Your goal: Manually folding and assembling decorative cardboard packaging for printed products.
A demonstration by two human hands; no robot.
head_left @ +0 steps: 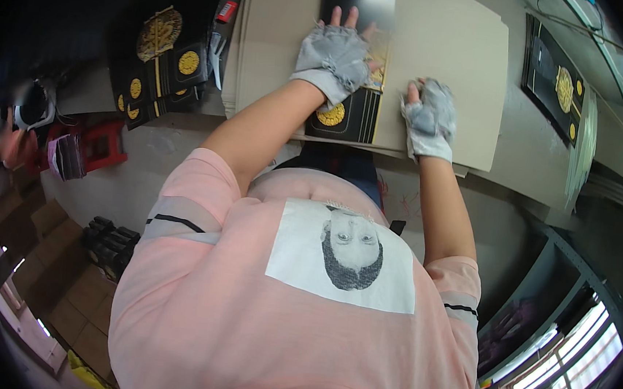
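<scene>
My left hand [334,61], in a grey glove with bare fingertips, lies flat with spread fingers on a black printed panel [361,118] with gold medallions. The hand covers the middle of the panel, and its far end looks glossy and blurred. Under the panel is a stack of large beige boards [451,41]. To the right of the panel, my right hand [432,118], gloved the same way, rests over the boards. Its fingers are curled in and its thumb lies toward the panel; whatever is inside the fingers is hidden.
Black and gold panels [163,58] lie at the left beside scissors [216,59] and a small red item [226,11]. Another pile of black panels [554,80] sits at the right. A red stool [103,145] stands lower left; a metal frame [562,265] is lower right.
</scene>
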